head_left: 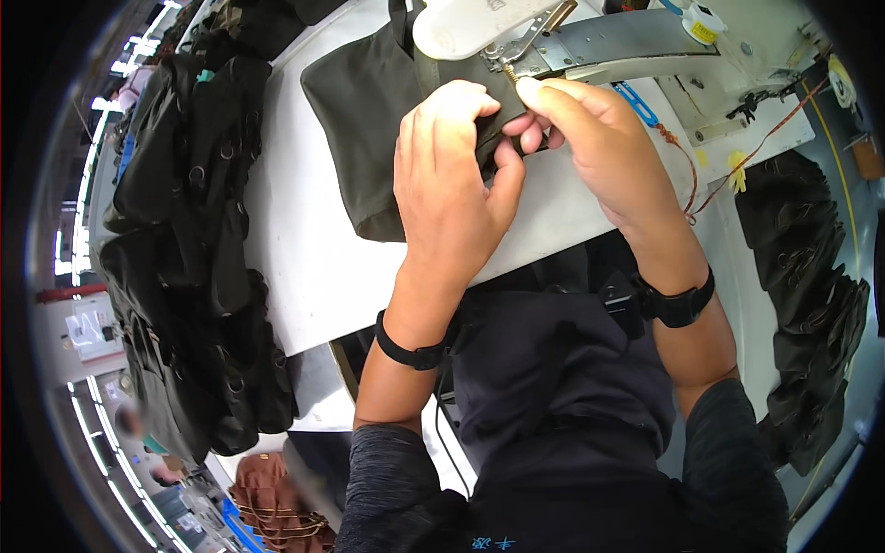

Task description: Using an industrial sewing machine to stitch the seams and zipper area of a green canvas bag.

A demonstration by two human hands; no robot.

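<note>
A dark olive fabric bag [355,138] lies on the white sewing table [304,267], its top right part beside the metal presser foot [502,57] of a sewing machine [622,46]. My left hand [447,175] has its fingers curled on the bag's right-hand section, gripping the fabric. My right hand [595,147] pinches at the bag's edge, thumb and forefinger at a narrow brass-coloured piece [512,74] just below the presser foot; what that piece is, I cannot tell. The two hands' fingertips are close together, and the fabric between them is partly hidden.
Dark bags [175,221] are piled along the left, and more dark fabric pieces [793,276] hang at the right. A blue tool [634,101] with orange cord lies right of my right hand. Brown items [267,498] sit at lower left. Other people [138,424] are at the far left.
</note>
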